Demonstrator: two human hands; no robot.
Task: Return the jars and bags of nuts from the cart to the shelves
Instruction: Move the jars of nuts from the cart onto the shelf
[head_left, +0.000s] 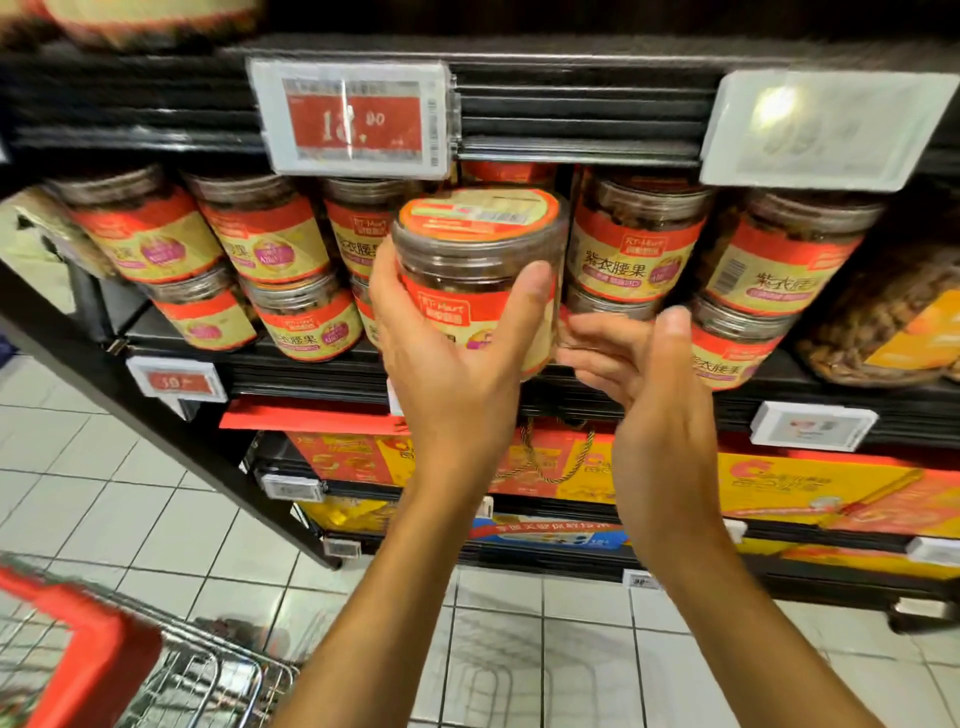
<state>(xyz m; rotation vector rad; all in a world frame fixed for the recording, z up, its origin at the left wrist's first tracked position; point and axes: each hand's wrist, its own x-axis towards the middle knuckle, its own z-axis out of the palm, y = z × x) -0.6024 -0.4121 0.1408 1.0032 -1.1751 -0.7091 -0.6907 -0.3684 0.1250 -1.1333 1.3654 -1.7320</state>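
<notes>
A clear plastic jar of nuts (478, 260) with a red and cream label is gripped around its side by my left hand (447, 364), held upright in front of the black shelf (311, 364). Stacked behind it on that shelf are several matching jars (270, 244), two layers high. My right hand (639, 374) hovers just right of the held jar, fingers spread and empty, its fingertips near the jar's lower right side. At the bottom left is the wire shopping cart (171, 670) with its red handle; its contents are blurred.
Price tags (353, 122) hang from the shelf edge above the jars. A large bag of nuts (883, 327) lies at the shelf's right end. Red and yellow gift boxes (779, 493) fill the lower shelves. White tiled floor (130, 493) lies to the left.
</notes>
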